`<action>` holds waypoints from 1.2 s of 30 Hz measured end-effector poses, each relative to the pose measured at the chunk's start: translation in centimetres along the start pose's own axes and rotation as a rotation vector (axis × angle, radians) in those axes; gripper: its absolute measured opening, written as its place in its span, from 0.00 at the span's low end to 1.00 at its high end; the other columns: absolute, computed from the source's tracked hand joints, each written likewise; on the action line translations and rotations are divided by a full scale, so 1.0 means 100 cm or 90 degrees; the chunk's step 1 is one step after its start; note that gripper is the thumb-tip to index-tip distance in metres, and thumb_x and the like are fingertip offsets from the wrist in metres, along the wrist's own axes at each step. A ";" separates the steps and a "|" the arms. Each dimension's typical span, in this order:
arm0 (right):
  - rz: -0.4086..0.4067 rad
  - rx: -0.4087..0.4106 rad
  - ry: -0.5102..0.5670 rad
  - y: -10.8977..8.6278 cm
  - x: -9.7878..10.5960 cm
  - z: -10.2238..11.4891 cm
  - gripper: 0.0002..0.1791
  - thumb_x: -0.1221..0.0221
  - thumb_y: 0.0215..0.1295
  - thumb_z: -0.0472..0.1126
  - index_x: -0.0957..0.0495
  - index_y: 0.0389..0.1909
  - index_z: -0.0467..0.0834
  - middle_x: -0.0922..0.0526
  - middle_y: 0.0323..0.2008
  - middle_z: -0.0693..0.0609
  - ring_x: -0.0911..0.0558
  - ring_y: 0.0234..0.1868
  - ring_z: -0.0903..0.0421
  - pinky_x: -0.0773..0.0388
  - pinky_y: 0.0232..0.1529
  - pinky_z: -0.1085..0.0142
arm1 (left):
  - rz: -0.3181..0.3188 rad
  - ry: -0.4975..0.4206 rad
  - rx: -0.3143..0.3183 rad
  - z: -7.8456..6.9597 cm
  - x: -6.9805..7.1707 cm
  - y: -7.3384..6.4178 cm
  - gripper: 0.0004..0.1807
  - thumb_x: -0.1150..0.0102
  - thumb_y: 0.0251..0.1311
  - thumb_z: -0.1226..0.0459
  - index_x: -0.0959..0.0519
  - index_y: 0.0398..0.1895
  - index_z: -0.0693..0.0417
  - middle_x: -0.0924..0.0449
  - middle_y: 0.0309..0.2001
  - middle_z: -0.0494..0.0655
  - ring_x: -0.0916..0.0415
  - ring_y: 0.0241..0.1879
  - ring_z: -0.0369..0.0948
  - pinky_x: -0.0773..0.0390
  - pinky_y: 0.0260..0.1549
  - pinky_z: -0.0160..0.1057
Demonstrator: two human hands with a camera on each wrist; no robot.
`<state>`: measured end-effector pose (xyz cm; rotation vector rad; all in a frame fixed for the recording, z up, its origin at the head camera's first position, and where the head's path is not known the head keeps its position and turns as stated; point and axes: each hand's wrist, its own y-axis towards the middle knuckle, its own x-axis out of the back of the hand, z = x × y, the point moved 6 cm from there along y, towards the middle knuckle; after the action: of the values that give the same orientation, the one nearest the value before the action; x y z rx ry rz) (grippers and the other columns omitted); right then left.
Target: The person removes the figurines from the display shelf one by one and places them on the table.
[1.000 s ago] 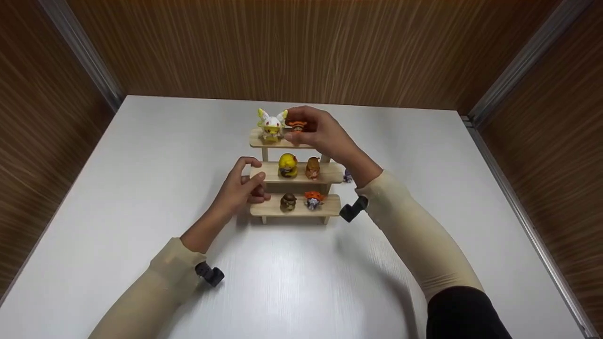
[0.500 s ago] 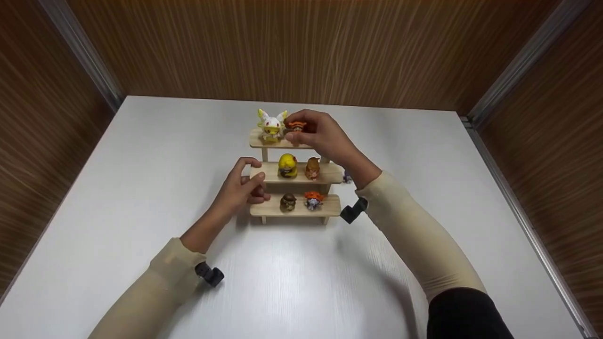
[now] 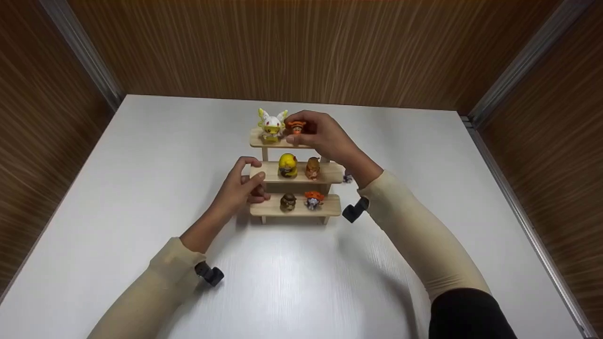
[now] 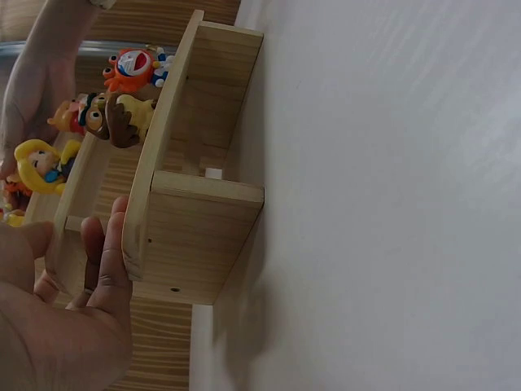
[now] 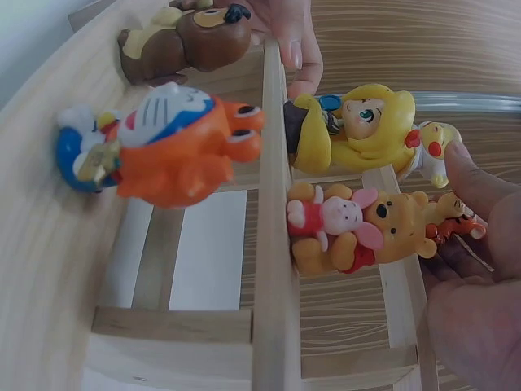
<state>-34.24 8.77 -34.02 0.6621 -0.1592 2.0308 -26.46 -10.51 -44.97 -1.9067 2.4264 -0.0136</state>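
My left hand [image 3: 238, 186] grips the left end of a three-tier wooden display stand [image 3: 333, 205], thumb on the middle tier and fingers reaching to the bottom one. My right hand [image 3: 325, 134] pinches a small orange tiger figurine [image 3: 297, 126] at the top tier; its striped body [image 5: 456, 228] is partly hidden by the hand in the right wrist view. Just left of it stands a white-and-yellow figurine with big ears [image 3: 272, 126]. The middle tier bears a yellow-haired figurine [image 3: 287, 165] and a bear figurine holding a piglet [image 5: 358, 228].
On the bottom tier stand a brown figurine [image 3: 288, 202] and a blue-and-white cat figurine in an orange hood [image 5: 179, 147]. A small purplish object [image 3: 347, 176] shows past the stand's right side. The white tabletop [image 3: 264, 282] meets wood-grain panels [image 3: 292, 52] at the back.
The tiger figurine has turned slightly in my right hand, its face showing more. My left hand and the stand have stayed put.
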 end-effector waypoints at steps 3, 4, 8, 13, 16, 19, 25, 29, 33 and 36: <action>0.001 0.003 -0.001 0.000 0.000 0.001 0.21 0.33 0.70 0.44 0.20 0.61 0.43 0.17 0.55 0.49 0.18 0.50 0.56 0.21 0.50 0.64 | -0.001 0.001 -0.001 0.000 0.000 0.000 0.18 0.47 0.79 0.60 0.38 0.63 0.52 0.21 0.29 0.52 0.12 0.32 0.46 0.12 0.33 0.39; 0.001 0.003 -0.001 0.000 0.000 0.001 0.21 0.33 0.70 0.44 0.20 0.61 0.43 0.17 0.55 0.50 0.18 0.50 0.56 0.21 0.50 0.65 | -0.002 -0.001 -0.002 0.000 0.000 0.000 0.17 0.47 0.79 0.60 0.38 0.63 0.51 0.21 0.28 0.51 0.12 0.32 0.46 0.12 0.33 0.39; -0.004 0.002 0.005 0.000 0.000 0.000 0.21 0.33 0.70 0.43 0.19 0.61 0.43 0.16 0.54 0.50 0.18 0.48 0.57 0.20 0.47 0.66 | 0.000 -0.010 -0.005 0.001 -0.001 0.000 0.17 0.47 0.79 0.61 0.38 0.62 0.52 0.22 0.27 0.51 0.13 0.31 0.46 0.12 0.33 0.39; -0.015 0.002 0.017 -0.001 0.001 0.000 0.21 0.34 0.70 0.44 0.19 0.61 0.43 0.15 0.53 0.49 0.16 0.47 0.55 0.19 0.46 0.65 | 0.006 -0.027 -0.013 0.000 -0.001 0.000 0.16 0.47 0.79 0.62 0.38 0.61 0.53 0.24 0.26 0.52 0.14 0.30 0.47 0.13 0.32 0.38; -0.023 -0.001 0.020 0.000 0.001 0.000 0.22 0.34 0.70 0.44 0.19 0.62 0.43 0.15 0.53 0.49 0.16 0.48 0.55 0.18 0.48 0.65 | 0.006 -0.031 -0.015 0.000 -0.001 0.000 0.16 0.47 0.79 0.63 0.38 0.61 0.53 0.24 0.26 0.52 0.14 0.30 0.47 0.13 0.32 0.38; -0.029 -0.008 0.022 -0.001 0.001 0.000 0.22 0.34 0.70 0.44 0.19 0.62 0.43 0.15 0.53 0.49 0.16 0.48 0.55 0.18 0.47 0.66 | 0.004 -0.032 -0.013 0.001 -0.001 0.001 0.16 0.47 0.79 0.62 0.38 0.61 0.53 0.23 0.26 0.52 0.13 0.30 0.47 0.13 0.33 0.38; -0.034 -0.004 0.031 -0.002 0.003 0.000 0.21 0.34 0.70 0.40 0.19 0.62 0.41 0.14 0.52 0.48 0.16 0.46 0.56 0.18 0.44 0.68 | 0.001 -0.018 -0.009 0.002 -0.001 0.001 0.17 0.46 0.78 0.61 0.38 0.62 0.52 0.23 0.25 0.52 0.12 0.31 0.48 0.12 0.33 0.39; -0.040 -0.004 0.024 -0.004 0.007 0.000 0.21 0.34 0.70 0.41 0.19 0.62 0.41 0.14 0.51 0.48 0.17 0.44 0.56 0.19 0.43 0.68 | 0.000 -0.008 -0.012 0.001 -0.001 0.001 0.17 0.45 0.78 0.60 0.38 0.62 0.52 0.24 0.25 0.52 0.12 0.31 0.48 0.13 0.32 0.38; -0.044 -0.013 0.024 -0.007 0.012 -0.001 0.20 0.34 0.70 0.41 0.18 0.61 0.42 0.14 0.50 0.48 0.17 0.45 0.56 0.18 0.45 0.68 | -0.001 -0.007 -0.017 0.001 -0.001 0.001 0.17 0.45 0.78 0.60 0.37 0.61 0.52 0.24 0.25 0.53 0.13 0.31 0.48 0.13 0.32 0.38; -0.045 -0.020 0.028 -0.009 0.015 -0.003 0.19 0.34 0.71 0.41 0.18 0.61 0.42 0.14 0.51 0.47 0.17 0.46 0.56 0.18 0.46 0.68 | -0.001 -0.009 -0.017 0.002 -0.001 0.002 0.18 0.45 0.78 0.60 0.37 0.61 0.52 0.24 0.25 0.53 0.13 0.31 0.48 0.13 0.32 0.38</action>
<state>-34.25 10.51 -33.64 0.5953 -0.1403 1.9696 -26.65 -10.41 -45.14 -1.9129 2.4281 0.0336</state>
